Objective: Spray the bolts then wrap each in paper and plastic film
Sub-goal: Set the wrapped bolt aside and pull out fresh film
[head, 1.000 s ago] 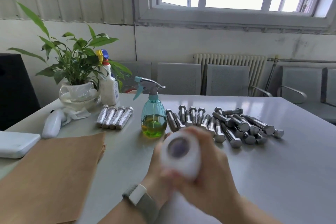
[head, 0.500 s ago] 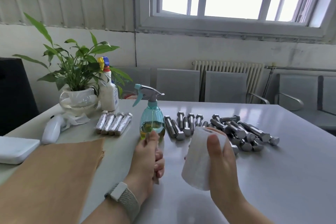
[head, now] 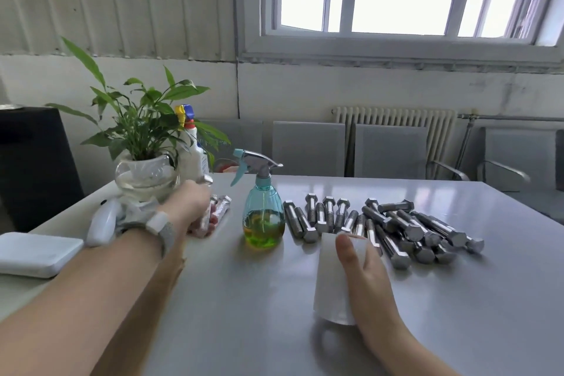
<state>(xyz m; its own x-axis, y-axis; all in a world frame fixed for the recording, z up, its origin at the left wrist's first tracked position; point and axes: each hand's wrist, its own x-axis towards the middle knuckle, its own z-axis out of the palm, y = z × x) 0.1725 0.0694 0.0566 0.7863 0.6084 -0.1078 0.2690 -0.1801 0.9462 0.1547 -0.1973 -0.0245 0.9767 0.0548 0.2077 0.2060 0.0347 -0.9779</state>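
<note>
Your bare bolts (head: pixel 384 227) lie heaped mid-table, likely heavy, stiff and oil-slick; take each by its shank. Your right hand (head: pixel 364 276) grasps the film roll (head: pixel 331 278) just before them. Your left hand (head: pixel 195 212) curls over wrapped bolts (head: pixel 221 207) beside the sprayer (head: pixel 263 214).

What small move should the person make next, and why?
Probably set down the white roll of plastic film held in the right hand, because the left hand already reaches the film-wrapped bolts, while many bare steel bolts beside the teal spray bottle wait.
</note>
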